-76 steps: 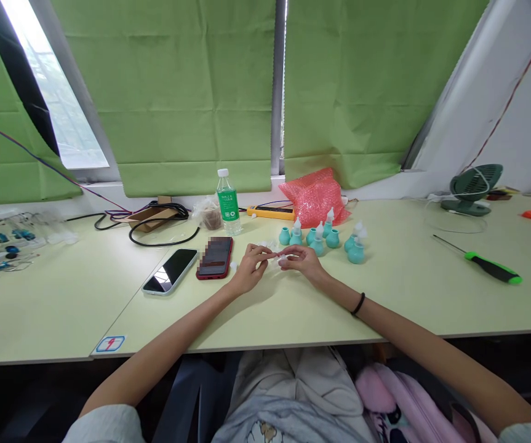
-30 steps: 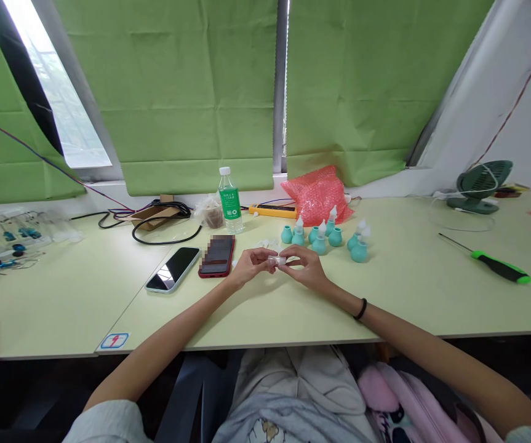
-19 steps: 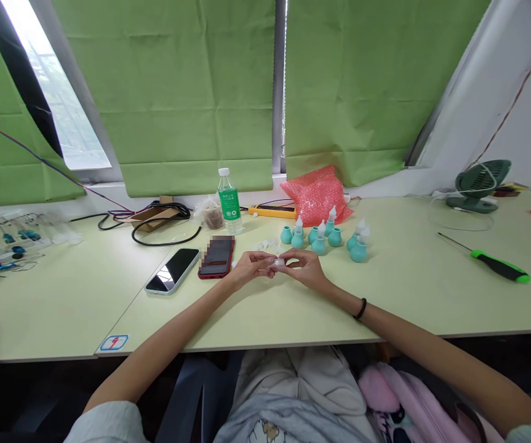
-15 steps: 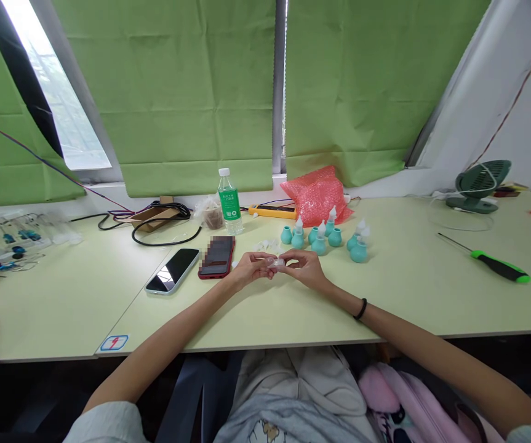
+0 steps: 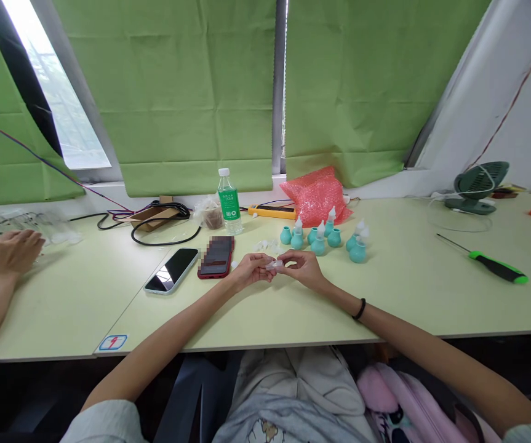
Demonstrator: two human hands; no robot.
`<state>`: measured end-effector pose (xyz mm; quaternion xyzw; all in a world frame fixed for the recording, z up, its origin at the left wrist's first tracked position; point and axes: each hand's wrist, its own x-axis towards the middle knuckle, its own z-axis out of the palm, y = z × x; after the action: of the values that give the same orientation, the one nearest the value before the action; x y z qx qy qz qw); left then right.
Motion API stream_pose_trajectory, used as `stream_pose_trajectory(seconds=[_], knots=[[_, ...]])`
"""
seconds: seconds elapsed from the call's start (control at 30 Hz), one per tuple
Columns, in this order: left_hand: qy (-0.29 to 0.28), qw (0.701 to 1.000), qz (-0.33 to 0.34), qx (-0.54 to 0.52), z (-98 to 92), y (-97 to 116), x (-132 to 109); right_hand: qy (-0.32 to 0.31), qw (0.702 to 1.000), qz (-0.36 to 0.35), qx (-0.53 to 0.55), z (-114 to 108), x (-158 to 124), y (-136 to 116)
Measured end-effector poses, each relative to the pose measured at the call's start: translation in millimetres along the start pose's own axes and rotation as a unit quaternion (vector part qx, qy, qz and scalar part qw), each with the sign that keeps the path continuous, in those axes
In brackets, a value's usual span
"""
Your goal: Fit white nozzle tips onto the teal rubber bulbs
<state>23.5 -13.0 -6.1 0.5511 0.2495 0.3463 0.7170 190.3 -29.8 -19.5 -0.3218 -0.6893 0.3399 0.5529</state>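
Note:
Between my two hands, just above the table, is a small clear plastic nozzle piece. My left hand pinches its left end, and my right hand has its fingertips closed on the right end. Right behind my hands lie several small white translucent pieces. Several teal rubber bulbs stand upright behind and to the right of my right hand. Some of them carry a clear pointed nozzle tip, while others show an open neck.
Left of my hands lie a red-cased phone and a second phone. Behind are a water bottle, a yellow tool and pink bubble wrap. A screwdriver and fan are right. Another person's hand is far left.
The other person's hand at the far left has reached forward over the items there. My hands stay almost in place, with the clear piece shifted very slightly between my fingers.

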Motion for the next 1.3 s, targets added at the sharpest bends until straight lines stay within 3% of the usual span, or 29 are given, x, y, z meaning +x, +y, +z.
stream_pose_trajectory(seconds=[0.23,0.47,0.67,0.77,0.87,1.0,1.13,1.2,1.3], knots=[[0.005,0.999,0.022,0.029,2.0,-1,-1,-0.002,1.0,0.027,0.009,1,0,-1],[0.022,0.999,-0.027,0.015,3.0,0,0,-0.009,1.0,0.024,-0.001,-1,1,-1],[0.011,0.999,0.013,0.027,3.3,-2,-1,-0.025,0.999,0.024,-0.004,0,0,2],[0.017,1.0,0.011,0.016,4.4,-1,-2,-0.033,0.999,0.009,-0.019,1,-1,0],[0.036,0.999,0.011,0.013,5.8,0,-3,-0.043,0.994,-0.052,-0.091,-3,0,-8],[0.061,0.998,0.016,0.027,6.2,2,-3,0.015,0.963,-0.167,-0.213,-24,6,-19],[0.078,0.996,0.023,0.043,6.4,2,-3,0.112,0.921,-0.219,-0.302,-47,21,-20],[0.078,0.995,0.025,0.051,6.4,2,-2,0.105,0.897,-0.245,-0.352,-50,35,-22],[0.087,0.995,0.023,0.039,4.0,1,0,0.018,0.861,-0.247,-0.444,-40,66,-29]])
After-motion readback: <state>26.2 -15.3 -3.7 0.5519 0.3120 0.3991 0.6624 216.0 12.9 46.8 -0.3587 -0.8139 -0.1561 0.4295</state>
